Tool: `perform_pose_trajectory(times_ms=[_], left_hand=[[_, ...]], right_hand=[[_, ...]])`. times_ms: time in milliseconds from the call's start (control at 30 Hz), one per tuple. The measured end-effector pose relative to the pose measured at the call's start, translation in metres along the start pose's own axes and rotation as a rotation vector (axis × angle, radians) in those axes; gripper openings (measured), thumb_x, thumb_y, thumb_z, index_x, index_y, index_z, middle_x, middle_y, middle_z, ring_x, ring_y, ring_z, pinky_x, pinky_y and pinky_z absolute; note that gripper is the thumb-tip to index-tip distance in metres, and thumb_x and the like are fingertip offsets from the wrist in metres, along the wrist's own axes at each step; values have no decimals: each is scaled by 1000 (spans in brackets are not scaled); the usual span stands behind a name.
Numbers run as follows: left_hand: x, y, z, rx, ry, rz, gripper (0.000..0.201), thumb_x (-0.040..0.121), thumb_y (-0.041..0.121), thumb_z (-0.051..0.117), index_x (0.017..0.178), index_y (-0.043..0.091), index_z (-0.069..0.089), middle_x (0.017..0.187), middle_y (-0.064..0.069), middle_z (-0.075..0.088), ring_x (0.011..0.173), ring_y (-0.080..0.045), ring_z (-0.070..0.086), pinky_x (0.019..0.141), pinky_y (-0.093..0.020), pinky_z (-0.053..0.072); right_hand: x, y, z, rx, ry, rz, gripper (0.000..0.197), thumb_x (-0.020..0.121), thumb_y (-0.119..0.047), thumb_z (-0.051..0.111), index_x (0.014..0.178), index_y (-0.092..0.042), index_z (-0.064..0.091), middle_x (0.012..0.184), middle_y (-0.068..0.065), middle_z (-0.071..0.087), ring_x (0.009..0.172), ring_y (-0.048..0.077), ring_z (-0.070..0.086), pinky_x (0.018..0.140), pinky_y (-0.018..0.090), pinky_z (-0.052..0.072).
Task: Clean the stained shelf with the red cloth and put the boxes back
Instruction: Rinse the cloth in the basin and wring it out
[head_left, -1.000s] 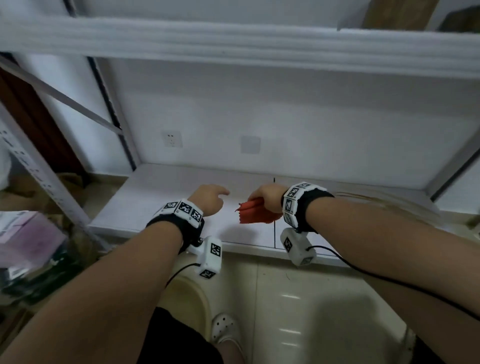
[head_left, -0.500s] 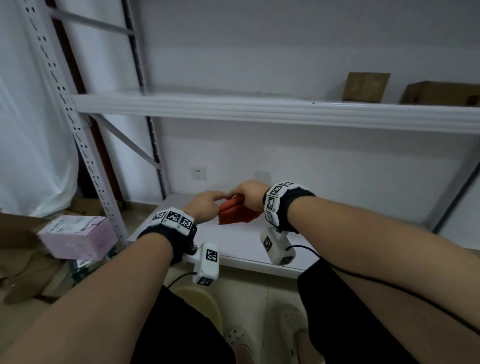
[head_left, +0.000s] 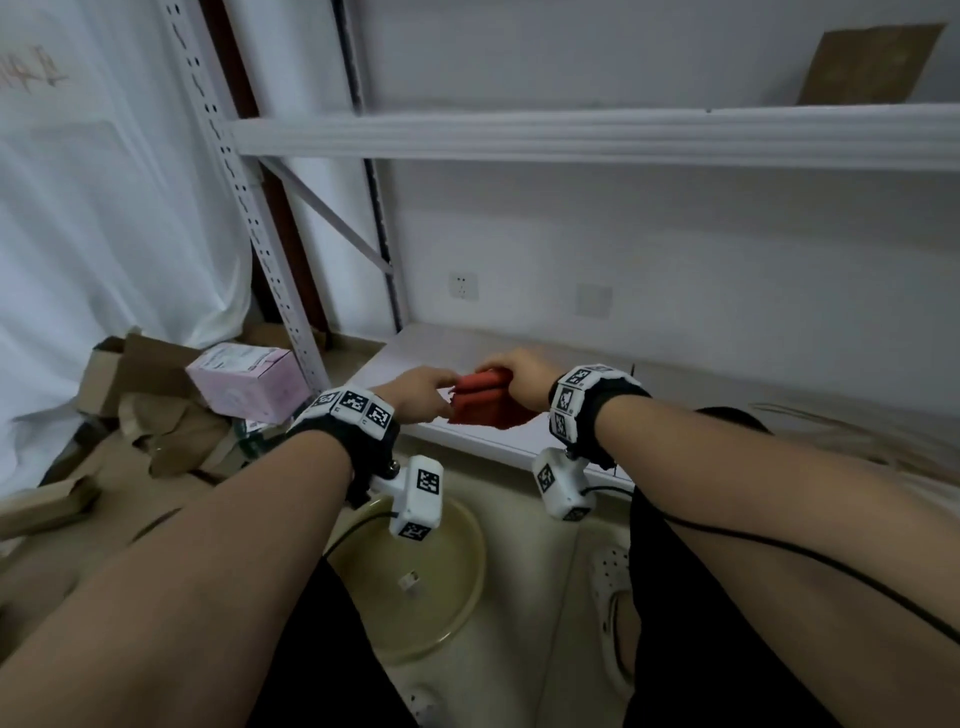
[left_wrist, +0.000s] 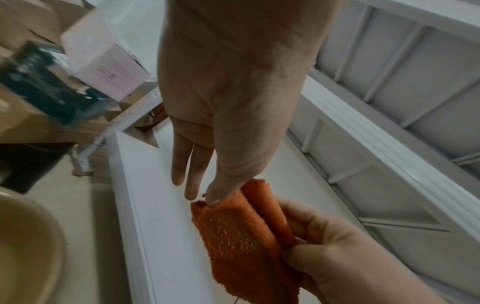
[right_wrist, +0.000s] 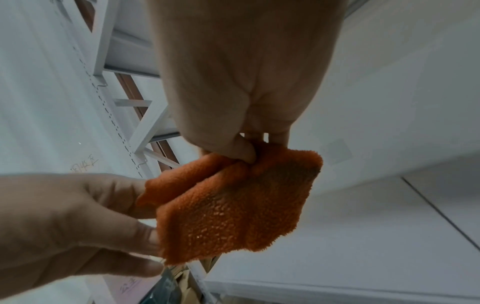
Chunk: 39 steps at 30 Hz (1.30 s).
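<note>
A folded red cloth hangs in the air just above the front left of the white lower shelf. My right hand grips its right side, thumb pressed into the fold. My left hand pinches the cloth's near left corner with the thumb, the other fingers straight. Brown smears mark the shelf at the far right. A pink box lies on the floor left of the rack. A cardboard box stands on the upper shelf.
A beige basin sits on the floor below my wrists, next to a white shoe. Flattened cardboard is piled on the floor at the left. The rack's perforated post rises beside the pink box.
My left hand, apart from the cloth a second ago, has closed in and now pinches its corner. The head view has lifted and swung left, showing the upper shelf and pink box.
</note>
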<state>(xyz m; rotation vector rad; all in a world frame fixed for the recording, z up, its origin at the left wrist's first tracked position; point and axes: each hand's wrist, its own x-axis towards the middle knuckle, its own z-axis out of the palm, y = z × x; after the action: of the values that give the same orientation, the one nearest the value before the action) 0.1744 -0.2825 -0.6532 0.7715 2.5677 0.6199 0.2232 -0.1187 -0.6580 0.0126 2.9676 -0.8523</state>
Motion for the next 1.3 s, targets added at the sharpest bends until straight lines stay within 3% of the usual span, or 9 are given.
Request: perform_pose_trajectory(times_ms=[167, 333, 467, 567, 633, 733, 967, 1133, 1300], left_hand=[[4, -38, 9, -87, 38, -98, 26, 86, 13, 62, 111, 8, 65, 85, -5, 59, 72, -15, 52, 57, -20, 42], [22, -97, 30, -210, 16, -193, 14, 88, 13, 58, 99, 5, 64, 100, -14, 68, 96, -29, 64, 85, -35, 52], [42, -150, 58, -184, -63, -307, 20, 91, 10, 55, 71, 14, 54, 78, -6, 63, 76, -21, 60, 69, -19, 49], [54, -195, 83, -93, -167, -416, 15, 90, 12, 55, 97, 4, 66, 95, -8, 65, 101, -29, 62, 90, -32, 49], [62, -223, 102, -35, -191, -464, 25, 88, 17, 57, 109, 9, 67, 96, -2, 63, 106, -28, 60, 92, -34, 48], [70, -250, 127, 30, -248, -488, 31, 92, 16, 52, 121, 9, 61, 124, -10, 58, 114, -26, 55, 94, -31, 44], [77, -298, 173, -4, -254, -555, 40, 95, 19, 46, 134, 10, 45, 133, -12, 55, 121, -30, 53, 102, -37, 43], [81, -317, 208, -43, -339, -480, 51, 93, 6, 42, 142, 23, 41, 152, 0, 32, 136, -24, 38, 114, -34, 33], [92, -328, 235, -28, -446, -386, 49, 97, 13, 42, 144, 27, 37, 160, 2, 9, 143, -25, 26, 118, -32, 24]], right_hand=[[17, -4, 31, 165, -30, -13, 32, 91, -6, 46, 112, -17, 68, 110, 8, 67, 99, 25, 60, 77, 23, 41], [50, 0, 79, 146, -87, 50, 43, 85, 0, 44, 119, -17, 64, 121, 9, 63, 112, 26, 56, 94, 28, 42], [78, 18, 125, 69, -262, 109, 41, 85, -5, 56, 125, -14, 58, 121, 11, 62, 112, 29, 56, 89, 27, 41], [99, 36, 162, 63, -339, 186, 26, 85, -16, 64, 111, -11, 60, 117, 12, 62, 110, 27, 57, 80, 23, 37], [110, 46, 190, 29, -405, 214, 26, 87, -21, 64, 109, -9, 59, 117, 13, 61, 109, 28, 56, 80, 26, 37], [123, 56, 234, 20, -510, 252, 33, 89, -22, 61, 117, -5, 57, 121, 13, 59, 110, 28, 55, 80, 27, 38], [143, 72, 298, -40, -588, 280, 52, 94, -16, 51, 143, -13, 35, 142, 12, 42, 127, 28, 45, 101, 31, 37], [148, 82, 333, -121, -705, 173, 51, 96, -17, 49, 145, -14, 34, 149, 9, 33, 135, 25, 36, 109, 31, 31], [146, 97, 369, -199, -839, 33, 53, 96, -18, 46, 146, -24, 31, 158, 3, 16, 142, 30, 21, 117, 36, 20]])
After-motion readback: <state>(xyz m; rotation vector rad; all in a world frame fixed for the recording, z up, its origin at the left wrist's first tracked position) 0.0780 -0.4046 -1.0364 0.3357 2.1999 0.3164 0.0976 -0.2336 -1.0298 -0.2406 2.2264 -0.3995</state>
